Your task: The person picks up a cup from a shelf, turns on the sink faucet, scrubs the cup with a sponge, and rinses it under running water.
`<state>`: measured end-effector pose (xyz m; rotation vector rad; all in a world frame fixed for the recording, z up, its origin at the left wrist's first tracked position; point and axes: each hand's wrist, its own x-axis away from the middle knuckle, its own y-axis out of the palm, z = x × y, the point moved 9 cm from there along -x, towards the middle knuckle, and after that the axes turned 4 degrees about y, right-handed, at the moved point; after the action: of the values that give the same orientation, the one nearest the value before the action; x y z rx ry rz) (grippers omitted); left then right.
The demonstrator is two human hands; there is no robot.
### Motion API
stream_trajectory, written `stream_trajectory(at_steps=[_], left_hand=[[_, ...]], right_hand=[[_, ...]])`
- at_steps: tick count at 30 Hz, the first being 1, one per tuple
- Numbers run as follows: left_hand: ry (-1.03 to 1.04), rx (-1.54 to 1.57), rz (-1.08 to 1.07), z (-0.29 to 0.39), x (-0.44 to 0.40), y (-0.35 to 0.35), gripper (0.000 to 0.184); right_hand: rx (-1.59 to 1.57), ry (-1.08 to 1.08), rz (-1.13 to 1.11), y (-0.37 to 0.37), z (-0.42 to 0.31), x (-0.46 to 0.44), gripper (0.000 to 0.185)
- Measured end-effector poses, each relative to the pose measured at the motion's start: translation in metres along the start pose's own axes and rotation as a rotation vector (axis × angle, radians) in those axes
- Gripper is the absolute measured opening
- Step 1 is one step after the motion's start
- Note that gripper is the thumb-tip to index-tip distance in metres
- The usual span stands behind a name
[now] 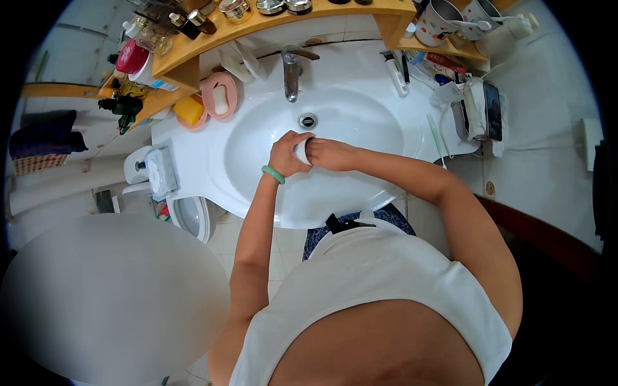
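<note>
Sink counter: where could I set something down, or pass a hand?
Bare counter lies left of the basin, between the pink dishes and soft packet, and between the faucet and slim white item. Passing room: the basin's right side, beyond the right hand. Crowded: around the phone and along the wooden shelf.

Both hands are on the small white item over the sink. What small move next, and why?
I'd probably steady the white item with the left hand and ease the right hand back slightly: its fingers seem to hide part of the item, held above the basin.
</note>
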<state>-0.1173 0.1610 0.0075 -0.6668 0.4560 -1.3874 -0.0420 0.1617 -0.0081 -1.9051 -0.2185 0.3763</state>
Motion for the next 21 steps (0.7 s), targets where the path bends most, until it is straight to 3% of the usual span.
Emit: stream_trajectory(at_steps=[2,6,8,9,10,12,13,15,16,18,19,21], left_hand=[[0.037,0.013,0.134,0.002,-0.003,-0.003,0.068],[0.03,0.067,0.173,0.002,0.004,0.012,0.068],[0.0,0.05,0.202,0.006,0.009,0.02,0.069],[0.004,-0.001,0.24,0.006,0.012,0.022,0.071],[0.004,0.0,0.235,0.003,0.012,0.025,0.071],[0.12,-0.179,0.284,0.013,0.013,0.022,0.073],[0.116,-0.179,0.281,0.012,0.014,0.021,0.073],[0.043,-0.114,0.173,0.011,0.01,0.02,0.074],[0.04,-0.116,0.17,0.015,0.01,0.016,0.074],[-0.032,0.03,0.076,0.013,0.009,0.019,0.074],[-0.025,0.027,0.071,0.01,0.006,0.019,0.074],[0.036,0.079,0.04,0.006,0.001,0.02,0.076]], right_hand=[[-0.068,0.187,-0.153,0.023,0.019,-0.006,0.033],[-0.343,0.37,-0.033,0.022,0.022,-0.001,0.034],[-0.689,0.466,-0.001,0.024,0.025,0.006,0.035],[-0.718,0.698,-0.245,0.053,0.037,0.012,0.045],[-0.722,0.701,-0.243,0.054,0.034,0.014,0.045],[-1.209,0.991,0.045,0.049,0.039,0.029,0.041],[-1.214,0.991,0.043,0.043,0.037,0.032,0.041],[-0.885,0.547,0.01,0.004,0.018,0.018,0.028],[-0.889,0.546,0.012,0.012,0.024,0.021,0.028],[-0.311,0.078,0.092,0.006,0.004,0.014,0.025],[-0.307,0.084,0.098,0.008,0.008,0.014,0.025],[-0.316,0.197,-0.11,0.02,0.017,0.009,0.02]])
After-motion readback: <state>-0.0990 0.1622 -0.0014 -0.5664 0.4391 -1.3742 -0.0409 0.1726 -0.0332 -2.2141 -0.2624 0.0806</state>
